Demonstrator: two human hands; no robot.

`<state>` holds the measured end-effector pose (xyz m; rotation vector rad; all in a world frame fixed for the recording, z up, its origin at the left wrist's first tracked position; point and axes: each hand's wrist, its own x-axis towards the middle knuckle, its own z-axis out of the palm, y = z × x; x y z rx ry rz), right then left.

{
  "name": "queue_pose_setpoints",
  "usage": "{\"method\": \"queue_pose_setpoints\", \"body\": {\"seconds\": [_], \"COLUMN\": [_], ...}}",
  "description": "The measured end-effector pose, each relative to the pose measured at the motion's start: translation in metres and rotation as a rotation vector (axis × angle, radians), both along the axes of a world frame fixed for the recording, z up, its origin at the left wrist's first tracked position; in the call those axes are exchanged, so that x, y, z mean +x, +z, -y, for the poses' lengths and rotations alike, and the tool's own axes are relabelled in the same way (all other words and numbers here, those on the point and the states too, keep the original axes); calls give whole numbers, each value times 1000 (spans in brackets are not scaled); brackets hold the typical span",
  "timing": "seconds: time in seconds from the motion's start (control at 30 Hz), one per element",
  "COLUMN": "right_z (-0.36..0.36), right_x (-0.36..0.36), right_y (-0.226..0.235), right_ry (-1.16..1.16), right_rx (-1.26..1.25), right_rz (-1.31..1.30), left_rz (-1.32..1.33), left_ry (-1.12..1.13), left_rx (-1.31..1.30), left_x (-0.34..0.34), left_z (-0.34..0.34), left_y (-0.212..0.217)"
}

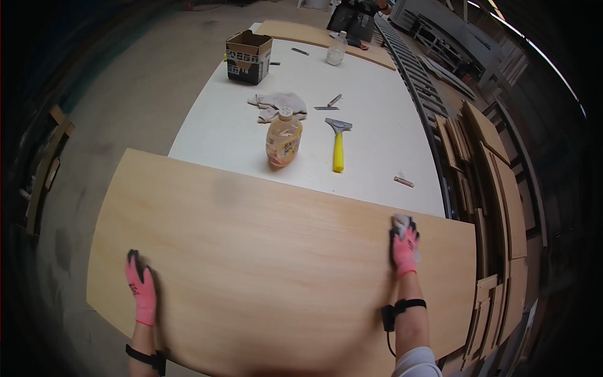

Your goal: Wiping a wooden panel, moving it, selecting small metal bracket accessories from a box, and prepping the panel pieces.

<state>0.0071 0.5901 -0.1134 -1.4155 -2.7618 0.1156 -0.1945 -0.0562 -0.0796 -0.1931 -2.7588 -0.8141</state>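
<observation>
A large light wood panel (pixel 264 270) lies flat before me across the near end of a white-topped table. My left hand (pixel 142 290), in a pink glove with black fingers, rests on its left part with fingers stretched out and nothing held. Toward the panel's far right edge, my right hand (pixel 406 248), gloved alike, is closed over a crumpled whitish cloth (pixel 400 222) pressed on the wood. That hand is slightly blurred, and its fingers hide part of the cloth.
Beyond the panel, the white tabletop (pixel 377 163) holds a plastic bottle (pixel 284 141), yellow-handled scraper (pixel 339 147), rag (pixel 282 103), open carton (pixel 249 60), clear bottle (pixel 336 50) and small blades. A roller conveyor (pixel 408 66) and stacked boards (pixel 496 188) line the right side. Another person (pixel 358 19) stands at the far end.
</observation>
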Motion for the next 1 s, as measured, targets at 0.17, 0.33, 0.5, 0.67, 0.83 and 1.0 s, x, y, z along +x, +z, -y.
{"method": "queue_pose_setpoints", "body": {"seconds": [0.17, 0.33, 0.5, 0.67, 0.83, 1.0], "right_z": [-79, -43, 70, 227, 362, 498], "right_x": [94, 53, -65, -205, -324, -462], "right_y": [-9, -1, -10, 0, 12, 11], "right_ry": [-302, -338, 56, 212, 269, 466], "right_rx": [71, 31, 66, 5, -11, -33], "right_rz": [47, 89, 54, 44, 16, -40], "left_rz": [8, 180, 150, 423, 946, 820], "left_ry": [611, 906, 842, 730, 449, 190], "left_rx": [-442, -510, -571, -336, 491, 96], "left_x": [-32, -14, -35, -74, -84, -71], "left_z": [180, 234, 260, 309, 321, 350], "left_y": [-69, -70, -57, -33, -17, -65]}}
